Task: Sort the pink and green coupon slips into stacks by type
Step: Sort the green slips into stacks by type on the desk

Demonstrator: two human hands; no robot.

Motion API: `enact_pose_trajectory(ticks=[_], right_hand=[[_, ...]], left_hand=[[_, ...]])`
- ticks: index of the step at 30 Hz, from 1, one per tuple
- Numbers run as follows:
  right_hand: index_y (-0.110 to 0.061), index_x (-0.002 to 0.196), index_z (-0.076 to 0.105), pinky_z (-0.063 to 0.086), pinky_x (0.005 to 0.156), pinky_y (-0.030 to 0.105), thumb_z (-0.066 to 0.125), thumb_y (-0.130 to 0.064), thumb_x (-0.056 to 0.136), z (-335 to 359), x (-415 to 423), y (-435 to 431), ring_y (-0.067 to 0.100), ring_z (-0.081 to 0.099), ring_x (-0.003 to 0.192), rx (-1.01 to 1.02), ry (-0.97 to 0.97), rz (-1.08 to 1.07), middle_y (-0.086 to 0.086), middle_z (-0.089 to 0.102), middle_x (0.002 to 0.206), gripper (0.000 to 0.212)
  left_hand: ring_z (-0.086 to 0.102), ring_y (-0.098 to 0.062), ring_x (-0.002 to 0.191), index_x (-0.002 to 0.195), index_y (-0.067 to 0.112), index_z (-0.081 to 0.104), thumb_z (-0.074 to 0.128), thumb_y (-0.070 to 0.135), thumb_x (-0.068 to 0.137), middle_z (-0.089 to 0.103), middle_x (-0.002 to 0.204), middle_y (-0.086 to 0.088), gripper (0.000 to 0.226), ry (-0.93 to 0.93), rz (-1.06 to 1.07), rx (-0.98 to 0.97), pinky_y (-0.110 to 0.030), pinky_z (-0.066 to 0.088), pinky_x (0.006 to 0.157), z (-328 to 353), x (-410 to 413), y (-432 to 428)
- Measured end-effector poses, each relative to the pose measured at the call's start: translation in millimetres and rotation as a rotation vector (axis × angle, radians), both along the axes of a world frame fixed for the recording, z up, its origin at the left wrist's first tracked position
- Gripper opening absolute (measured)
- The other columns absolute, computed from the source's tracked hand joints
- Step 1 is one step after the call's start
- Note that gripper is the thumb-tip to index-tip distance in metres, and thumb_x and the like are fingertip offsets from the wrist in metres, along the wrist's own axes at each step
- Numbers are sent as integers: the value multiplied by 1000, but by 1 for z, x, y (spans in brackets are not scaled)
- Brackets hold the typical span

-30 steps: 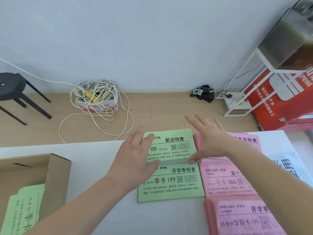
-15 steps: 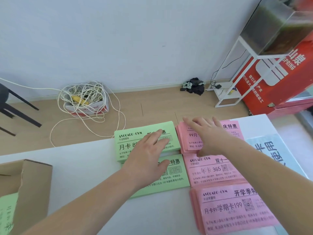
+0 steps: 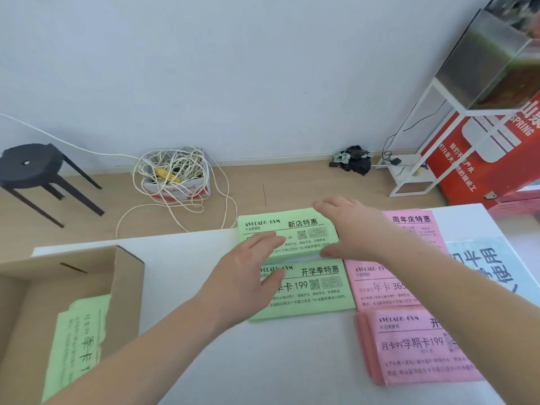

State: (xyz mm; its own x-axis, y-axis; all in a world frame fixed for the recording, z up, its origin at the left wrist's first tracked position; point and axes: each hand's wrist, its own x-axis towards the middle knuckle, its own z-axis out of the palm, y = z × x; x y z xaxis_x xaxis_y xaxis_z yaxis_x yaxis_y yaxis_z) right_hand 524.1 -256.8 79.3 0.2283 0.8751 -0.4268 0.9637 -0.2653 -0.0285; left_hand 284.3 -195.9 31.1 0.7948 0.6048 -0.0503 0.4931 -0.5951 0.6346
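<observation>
Two green coupon stacks lie on the white table [image 3: 204, 287]: a far one [image 3: 287, 229] and a near one [image 3: 318, 296]. To their right sit three pink stacks, far [image 3: 418, 226], middle [image 3: 377, 287] and near [image 3: 415, 346]. My left hand [image 3: 248, 276] is spread flat, fingertips at the far green stack's left part, palm over the near green stack. My right hand [image 3: 350, 229] rests over the far green stack's right end, thumb against its near edge. Neither hand lifts a slip.
An open cardboard box [image 3: 128, 287] at the table's left holds more green slips [image 3: 76, 340]. A blue printed sheet [image 3: 491, 267] lies at the right edge. Beyond the table are a black stool [image 3: 29, 168], a box of tangled cord [image 3: 175, 173] and a red carton [image 3: 482, 159].
My right hand has moved left from the far pink stack onto the far green stack's right end. My left hand has slid left along the green stacks.
</observation>
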Motion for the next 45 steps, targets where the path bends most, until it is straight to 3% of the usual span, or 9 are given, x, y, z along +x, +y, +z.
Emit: enact_pose_trajectory(ticks=[3, 9, 17, 22, 27, 31, 35, 40, 45], right_hand=[[-39, 152, 37, 47, 103, 38, 62, -62, 91, 19, -57, 15, 14, 49, 134, 127, 143, -31, -13, 48, 149, 69], [-41, 131, 61, 50, 99, 34, 65, -56, 92, 17, -184, 37, -2, 58, 115, 212, 411, -18, -26, 60, 125, 42], [-25, 124, 70, 47, 110, 39, 68, -30, 92, -33, -340, 52, 14, 51, 136, 596, 553, 218, -7, 61, 139, 32], [-18, 126, 69, 31, 120, 37, 73, -20, 90, -61, -375, 58, 24, 46, 143, 554, 345, 241, 2, 61, 141, 36], [-18, 134, 65, 34, 118, 26, 68, -18, 94, -62, -366, 48, -2, 32, 147, 482, 546, 30, -13, 54, 147, 40], [-25, 137, 62, 31, 114, 13, 68, -15, 94, -59, -366, 46, -14, 25, 145, 435, 659, -36, -19, 52, 147, 45], [-31, 128, 68, 38, 116, 26, 64, -23, 97, -42, -361, 57, -15, 39, 136, 367, 756, -145, -21, 60, 137, 32], [-36, 128, 67, 40, 107, 21, 62, -29, 98, -19, -362, 60, -1, 54, 121, 313, 593, -125, -22, 63, 131, 32], [-29, 139, 59, 28, 122, 36, 61, -26, 97, -19, -372, 60, 8, 50, 132, 273, 439, 25, -14, 60, 139, 42]], left_hand=[[53, 18, 107, 141, 33, 56, 69, 31, 94, 57, 128, 26, 48, -87, 104, -76, -6, 38, 98, 21, -46, 6], [67, 3, 97, 123, 37, 68, 72, 26, 92, 70, 111, 24, 33, -209, 391, -190, -10, 48, 85, 56, -183, 32], [63, 9, 98, 114, 39, 65, 63, 14, 97, 65, 106, 24, 30, 143, 495, -219, -6, 44, 87, 24, -358, 61], [53, -11, 127, 140, 23, 57, 65, 22, 96, 56, 135, 12, 45, 293, 211, -89, -21, 38, 108, -4, -360, 72], [50, -23, 132, 148, 20, 44, 68, 28, 92, 51, 138, -2, 62, 366, 164, -116, -37, 44, 108, -28, -326, 94], [57, -23, 111, 132, 23, 52, 75, 39, 82, 47, 115, 2, 57, 420, 187, -128, -39, 52, 95, -36, -318, 102], [54, -19, 102, 126, 27, 57, 77, 44, 79, 46, 105, 6, 54, 427, 146, -114, -33, 49, 89, -33, -314, 113], [52, -11, 104, 87, 45, 51, 75, 37, 84, 48, 101, 18, 25, 304, 93, -141, -31, 47, 89, -26, -320, 108], [66, -4, 92, 117, 41, 68, 65, 26, 95, 70, 111, 18, 26, 149, 91, -98, -23, 51, 78, -27, -336, 93]])
